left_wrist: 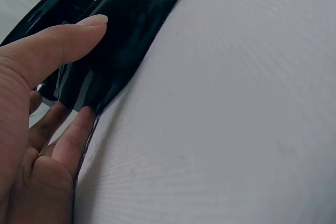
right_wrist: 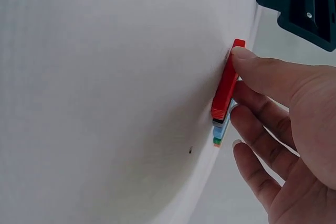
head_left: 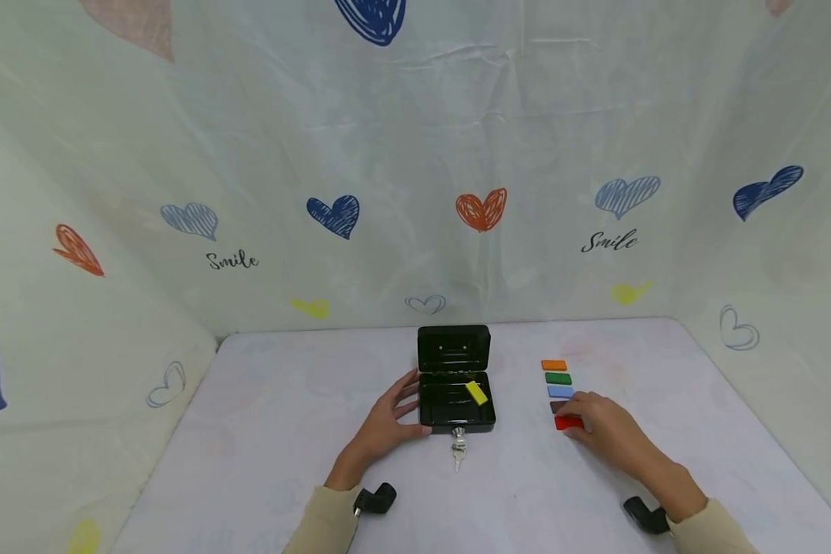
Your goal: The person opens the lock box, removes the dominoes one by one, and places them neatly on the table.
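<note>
A black cash box (head_left: 457,418) stands on the table with its lid (head_left: 453,348) raised and a yellow block (head_left: 476,393) lying inside. Keys (head_left: 459,454) hang from the lock at its front. My left hand (head_left: 385,422) holds the box by its front left corner, thumb on the front wall and fingers along the side. To the right, my right hand (head_left: 609,432) pinches a red block (right_wrist: 226,87) at the near end of a column of blocks. Its thumb lies on the red block, and its fingers partly cover a dark brown block (head_left: 556,406).
Beyond the brown block lie a light blue block (head_left: 559,392), a green block (head_left: 558,378) and an orange block (head_left: 554,365). The white table (head_left: 263,431) meets a heart-printed cloth (head_left: 388,269) at the back. Black wrist-worn devices are at both sleeves.
</note>
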Motion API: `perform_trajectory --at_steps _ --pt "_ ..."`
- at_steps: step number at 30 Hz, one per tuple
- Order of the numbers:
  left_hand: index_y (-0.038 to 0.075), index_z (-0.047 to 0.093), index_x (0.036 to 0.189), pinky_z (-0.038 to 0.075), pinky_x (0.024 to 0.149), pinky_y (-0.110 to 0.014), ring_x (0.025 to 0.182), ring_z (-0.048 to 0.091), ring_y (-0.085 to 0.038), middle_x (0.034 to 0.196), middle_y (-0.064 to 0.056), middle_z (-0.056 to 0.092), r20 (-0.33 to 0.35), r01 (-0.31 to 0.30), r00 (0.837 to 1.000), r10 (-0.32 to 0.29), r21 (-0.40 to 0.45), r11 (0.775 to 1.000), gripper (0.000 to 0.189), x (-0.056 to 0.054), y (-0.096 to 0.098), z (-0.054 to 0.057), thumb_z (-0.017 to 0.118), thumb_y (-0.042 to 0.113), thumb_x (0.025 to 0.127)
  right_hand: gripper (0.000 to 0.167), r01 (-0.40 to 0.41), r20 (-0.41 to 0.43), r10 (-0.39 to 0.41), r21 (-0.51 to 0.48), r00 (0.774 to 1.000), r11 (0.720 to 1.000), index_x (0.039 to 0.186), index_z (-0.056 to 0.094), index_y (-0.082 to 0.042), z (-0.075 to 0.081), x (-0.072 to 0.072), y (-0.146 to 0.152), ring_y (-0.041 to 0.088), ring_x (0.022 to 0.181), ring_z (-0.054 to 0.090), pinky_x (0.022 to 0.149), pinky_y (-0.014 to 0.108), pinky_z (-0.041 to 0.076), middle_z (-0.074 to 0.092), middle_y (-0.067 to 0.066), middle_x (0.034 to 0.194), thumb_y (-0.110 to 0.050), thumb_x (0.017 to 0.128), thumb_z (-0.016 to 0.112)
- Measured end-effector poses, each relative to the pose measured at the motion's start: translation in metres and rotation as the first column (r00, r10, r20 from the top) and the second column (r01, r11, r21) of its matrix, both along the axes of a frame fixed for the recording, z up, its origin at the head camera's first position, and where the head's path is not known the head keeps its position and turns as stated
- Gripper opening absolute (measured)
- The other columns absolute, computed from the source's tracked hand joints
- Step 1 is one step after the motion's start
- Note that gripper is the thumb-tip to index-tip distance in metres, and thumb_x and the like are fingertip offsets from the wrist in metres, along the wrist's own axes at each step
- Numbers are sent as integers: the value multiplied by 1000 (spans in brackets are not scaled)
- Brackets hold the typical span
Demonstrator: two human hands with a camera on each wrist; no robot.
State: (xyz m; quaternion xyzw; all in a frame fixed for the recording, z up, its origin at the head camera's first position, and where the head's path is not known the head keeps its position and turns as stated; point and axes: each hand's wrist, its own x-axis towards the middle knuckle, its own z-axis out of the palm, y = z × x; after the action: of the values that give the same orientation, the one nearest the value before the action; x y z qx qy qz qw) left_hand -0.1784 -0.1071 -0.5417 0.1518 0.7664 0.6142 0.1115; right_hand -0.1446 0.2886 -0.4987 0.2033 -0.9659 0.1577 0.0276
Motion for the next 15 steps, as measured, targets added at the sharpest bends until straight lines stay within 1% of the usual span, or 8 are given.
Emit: perform_trajectory --at_steps 4,8,12,15 --pt "17 30 168 52 113 -42 147 48 -43 169 -15 37 22 -8 1000 8 -3 1000 103 0 0 0 88 2 84 28 -23 -79 22 -18 997 1000 102 82 -14 3 5 -3 13 89 66 82 38 65 72 -7 97 -9 77 94" --pt "17 31 168 53 113 -43 146 48 -44 169 -16 37 16 -15 1000 15 -12 1000 103 1 1 0 88 3 84 31 -63 -175 54 -49 983 997 103 82 -12 11 9 -13 17 94 70 85 39 65 73 -5 101 -5 75 95" --pt "17 31 168 53 112 -44 146 48 -45 168 -18 37 7 -20 1000 20 -13 1000 102 1 1 0 88 3 84 33 -90 -216 73 -71 974 993 101 81 -12 20 10 -30 16 94 69 83 37 65 73 -5 102 -2 74 95" --pt "16 32 167 53 112 -45 145 48 -46 168 -19 37 4 -22 1000 22 -9 1000 101 1 1 0 88 3 84 33 -114 -232 93 -79 968 990 102 80 -12 25 7 -45 15 93 68 81 35 65 71 -5 101 -4 74 95"
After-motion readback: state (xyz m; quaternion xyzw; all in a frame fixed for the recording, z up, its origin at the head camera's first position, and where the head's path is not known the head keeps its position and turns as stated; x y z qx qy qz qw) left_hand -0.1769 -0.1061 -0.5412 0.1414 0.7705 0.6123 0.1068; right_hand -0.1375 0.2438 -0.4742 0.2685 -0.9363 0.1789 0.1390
